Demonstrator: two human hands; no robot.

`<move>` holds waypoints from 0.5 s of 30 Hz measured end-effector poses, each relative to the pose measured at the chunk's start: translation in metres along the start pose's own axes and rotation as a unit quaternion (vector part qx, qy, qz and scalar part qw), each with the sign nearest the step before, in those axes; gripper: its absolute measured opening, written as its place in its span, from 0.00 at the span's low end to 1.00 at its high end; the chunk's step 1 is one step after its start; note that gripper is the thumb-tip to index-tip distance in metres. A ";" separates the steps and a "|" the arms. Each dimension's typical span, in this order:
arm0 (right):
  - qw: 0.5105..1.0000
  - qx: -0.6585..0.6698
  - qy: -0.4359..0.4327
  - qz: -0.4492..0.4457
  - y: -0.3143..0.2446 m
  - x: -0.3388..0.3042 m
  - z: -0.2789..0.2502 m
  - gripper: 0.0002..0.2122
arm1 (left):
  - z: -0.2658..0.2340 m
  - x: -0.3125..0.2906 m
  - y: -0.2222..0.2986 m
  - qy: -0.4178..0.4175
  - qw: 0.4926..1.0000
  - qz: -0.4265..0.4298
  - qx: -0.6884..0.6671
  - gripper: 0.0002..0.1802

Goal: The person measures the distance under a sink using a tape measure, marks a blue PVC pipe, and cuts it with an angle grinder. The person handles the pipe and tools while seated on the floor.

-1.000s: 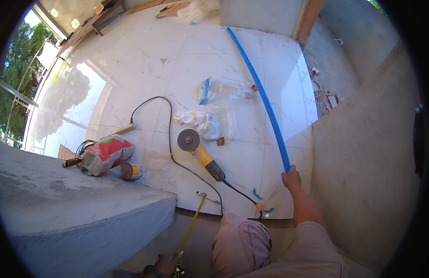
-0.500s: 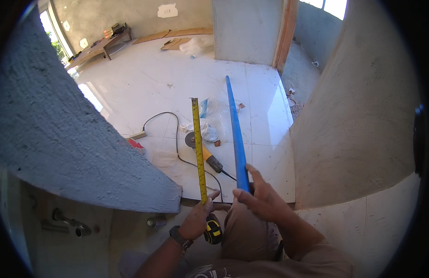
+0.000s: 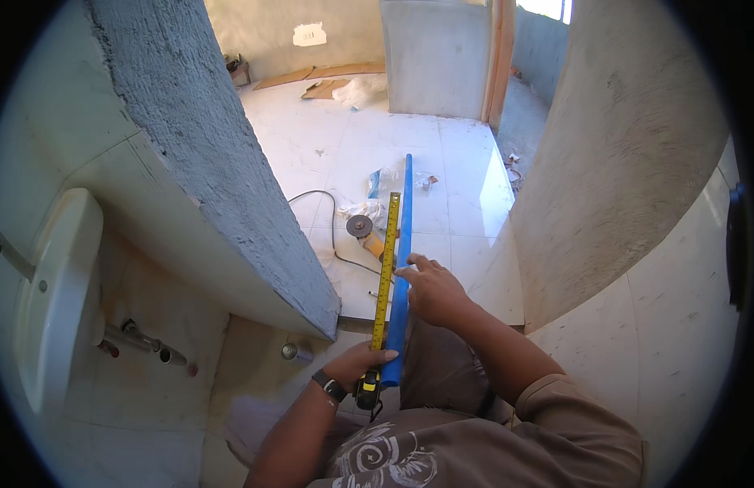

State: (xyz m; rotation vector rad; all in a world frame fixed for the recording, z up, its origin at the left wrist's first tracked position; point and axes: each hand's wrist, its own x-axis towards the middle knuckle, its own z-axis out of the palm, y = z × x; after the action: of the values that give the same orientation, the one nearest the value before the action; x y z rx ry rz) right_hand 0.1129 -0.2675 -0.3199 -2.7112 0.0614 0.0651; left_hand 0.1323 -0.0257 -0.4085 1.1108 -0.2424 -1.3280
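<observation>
Head view: a blue pipe (image 3: pixel 403 268) runs from the lap toward 12 o'clock across the white tiled floor (image 3: pixel 466 203). The left hand (image 3: pixel 359 365) closes around the pipe's near end and the tape case (image 3: pixel 367 389), thumb pressing the yellow tape (image 3: pixel 385 268) that lies along the pipe's left side. The right hand (image 3: pixel 432 291) rests on the pipe mid-length, fingers spread. A grinder (image 3: pixel 364 229) lies at 11 o'clock of the right hand.

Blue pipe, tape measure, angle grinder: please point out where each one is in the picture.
blue pipe (image 3: pixel 404 236), head view, on the middle of its length.
tape measure (image 3: pixel 386 268), head view, on the yellow blade.
angle grinder (image 3: pixel 361 226), head view, on the round disc.
</observation>
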 end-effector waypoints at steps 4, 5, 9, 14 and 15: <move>0.955 -0.136 -0.053 -0.260 0.004 0.000 0.012 0.24 | 0.002 -0.056 0.022 0.029 0.992 0.010 0.125 0.43; 0.951 -0.117 -0.062 -0.280 -0.002 0.000 0.018 0.24 | 0.001 -0.072 0.027 0.043 0.984 0.028 0.173 0.43; 0.937 -0.119 -0.038 -0.328 -0.026 0.000 0.048 0.18 | -0.012 -0.121 0.040 0.092 0.969 -0.022 0.227 0.42; 0.945 -0.103 -0.006 -0.311 -0.040 -0.009 0.075 0.17 | -0.021 -0.191 -0.009 0.138 0.986 0.091 -0.023 0.51; 0.945 -0.090 -0.008 -0.313 -0.044 -0.011 0.080 0.18 | -0.016 -0.202 -0.023 0.153 0.982 0.111 -0.016 0.51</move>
State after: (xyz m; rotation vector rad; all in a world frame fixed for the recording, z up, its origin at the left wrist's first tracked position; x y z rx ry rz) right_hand 0.1009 -0.1941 -0.3736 -2.7710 -0.8439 -0.1008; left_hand 0.0690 0.1577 -0.3465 1.2069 -0.1131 -0.9469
